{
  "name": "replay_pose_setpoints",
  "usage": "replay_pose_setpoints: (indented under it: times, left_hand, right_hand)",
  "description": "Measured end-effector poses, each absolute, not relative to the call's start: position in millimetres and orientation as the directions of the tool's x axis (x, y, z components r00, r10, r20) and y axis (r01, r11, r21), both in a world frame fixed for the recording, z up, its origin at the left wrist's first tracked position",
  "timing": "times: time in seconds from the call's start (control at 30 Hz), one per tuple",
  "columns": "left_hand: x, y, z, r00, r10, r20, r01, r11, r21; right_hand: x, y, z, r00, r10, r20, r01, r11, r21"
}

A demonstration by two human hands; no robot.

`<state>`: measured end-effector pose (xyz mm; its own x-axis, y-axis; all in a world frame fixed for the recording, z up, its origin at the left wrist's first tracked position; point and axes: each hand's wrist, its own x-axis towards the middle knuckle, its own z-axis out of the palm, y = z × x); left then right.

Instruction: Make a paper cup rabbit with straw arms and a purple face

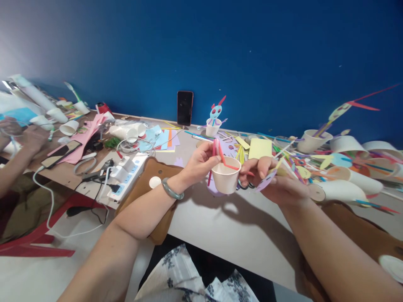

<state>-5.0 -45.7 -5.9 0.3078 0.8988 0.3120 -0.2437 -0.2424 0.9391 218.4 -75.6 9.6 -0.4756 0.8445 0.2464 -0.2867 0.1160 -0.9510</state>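
Note:
My left hand [201,163] is closed at the left rim of a white paper cup [225,181], its thumb over bent red strips [222,153] that reach into the cup. My right hand [280,184] is beside the cup's right side, fingers curled on a small purple paper cutout [266,181] with a yellow part above it. A red tip shows near those fingers. Dark scissor handles [244,185] lie behind, between hand and cup. Against the wall stands a cup [213,128] with a blue paper figure [215,112] in it.
A black phone [184,108] leans on the blue wall. At left are a white power strip [129,178], cables, coloured paper [157,138] and a person's hands [33,138]. Several paper cups [343,186], figures and coloured strips crowd the right, with a yellow pad [260,148] nearby.

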Motion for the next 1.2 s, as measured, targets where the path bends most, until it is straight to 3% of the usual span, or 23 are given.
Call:
replay_pose_setpoints:
  times: [0.13, 0.4, 0.77, 1.2]
  left_hand:
    - [-4, -47, -5, 0.35, 0.887, 0.302, -0.253, -0.22, 0.942]
    - [-3, -47, -5, 0.338, 0.885, 0.321, -0.276, -0.233, 0.933]
    - [-5, -48, -12, 0.394, 0.869, 0.298, -0.171, -0.249, 0.953]
    - [-2, -59, -2, 0.322, 0.919, 0.227, -0.316, -0.122, 0.941]
  right_hand:
    - [219, -76, 6, -0.472, 0.836, 0.279, -0.307, 0.141, -0.941]
    - [215, -73, -1, -0.264, 0.942, 0.205, -0.397, 0.088, -0.914]
    - [208, -80, -8, -0.237, 0.944, 0.228, -0.281, 0.158, -0.947]
    - [202, -85, -11, -0.252, 0.935, 0.25, -0.303, 0.169, -0.938]
